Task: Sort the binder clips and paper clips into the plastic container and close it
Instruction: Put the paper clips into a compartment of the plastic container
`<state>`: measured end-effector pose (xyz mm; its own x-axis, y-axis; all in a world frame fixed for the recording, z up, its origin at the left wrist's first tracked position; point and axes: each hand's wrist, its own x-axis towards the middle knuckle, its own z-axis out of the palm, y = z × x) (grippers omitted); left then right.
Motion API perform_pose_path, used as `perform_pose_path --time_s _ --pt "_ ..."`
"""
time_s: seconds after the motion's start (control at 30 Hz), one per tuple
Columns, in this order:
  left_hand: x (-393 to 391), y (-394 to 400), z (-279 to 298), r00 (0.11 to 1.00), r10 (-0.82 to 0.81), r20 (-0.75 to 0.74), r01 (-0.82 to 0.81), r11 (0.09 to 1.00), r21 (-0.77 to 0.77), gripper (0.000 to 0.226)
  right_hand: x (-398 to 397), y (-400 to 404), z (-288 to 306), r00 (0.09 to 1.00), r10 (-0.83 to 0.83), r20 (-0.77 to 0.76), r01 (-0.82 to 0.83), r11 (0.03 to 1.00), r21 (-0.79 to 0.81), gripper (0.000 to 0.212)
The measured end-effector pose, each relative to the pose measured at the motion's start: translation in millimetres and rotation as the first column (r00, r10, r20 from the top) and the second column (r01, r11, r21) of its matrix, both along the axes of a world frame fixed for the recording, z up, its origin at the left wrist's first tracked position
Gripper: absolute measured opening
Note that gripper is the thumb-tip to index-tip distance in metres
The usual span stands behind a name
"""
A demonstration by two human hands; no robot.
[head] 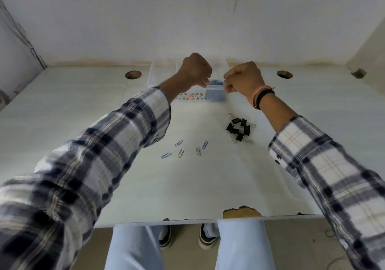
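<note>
A clear plastic container [155, 75] with a flowered strip along its front stands at the back of the table. Over it, my left hand [194, 69] and my right hand [242, 77] each pinch one side of a small clear packet [214, 90] that holds blue paper clips. Several loose paper clips [181, 152], blue and silver, lie in an arc on the table nearer to me. A pile of black binder clips [239, 129] sits to their right, under my right forearm. The container's inside is mostly hidden by my hands.
The pale table [83, 113] has two round cable holes [133, 74] [284, 74] near the back wall and a chipped front edge [241, 212]. Walls close it in at the back and both sides. My legs and shoes show below the front edge.
</note>
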<state>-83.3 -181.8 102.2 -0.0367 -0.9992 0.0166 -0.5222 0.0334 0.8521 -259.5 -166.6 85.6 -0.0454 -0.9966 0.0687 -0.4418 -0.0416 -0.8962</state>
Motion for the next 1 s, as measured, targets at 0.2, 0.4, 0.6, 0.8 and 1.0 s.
perform_pose_path --time_s 0.2,0.4,0.6,0.8,1.0 --pt "41.1 77.7 -4.4 0.877 -0.366 0.310 0.303 0.924 0.234 0.022 22.2 83.0 -7.3 0.748 0.537 -0.389 -0.432 0.840 0.329 0.031" --pt "74.2 135.2 -42.1 0.701 -0.404 0.587 0.259 0.912 0.318 0.055 49.2 114.4 -39.4 0.566 0.503 -0.654 -0.369 0.863 0.345 0.051" --pt "74.3 148.0 -64.6 0.748 -0.279 0.602 0.255 0.958 0.128 0.028 61.6 122.9 -46.2 0.581 0.443 -0.683 -0.412 0.884 0.223 0.014" --pt "73.0 147.9 -67.3 0.799 -0.245 0.550 0.186 0.969 0.161 0.014 60.1 129.0 -42.2 0.678 0.442 -0.587 -0.354 0.897 0.266 0.007" --pt "65.1 148.1 -69.3 0.813 -0.270 0.516 0.191 0.961 0.201 0.021 62.7 132.5 -49.5 0.731 0.405 -0.549 -0.328 0.914 0.237 0.007"
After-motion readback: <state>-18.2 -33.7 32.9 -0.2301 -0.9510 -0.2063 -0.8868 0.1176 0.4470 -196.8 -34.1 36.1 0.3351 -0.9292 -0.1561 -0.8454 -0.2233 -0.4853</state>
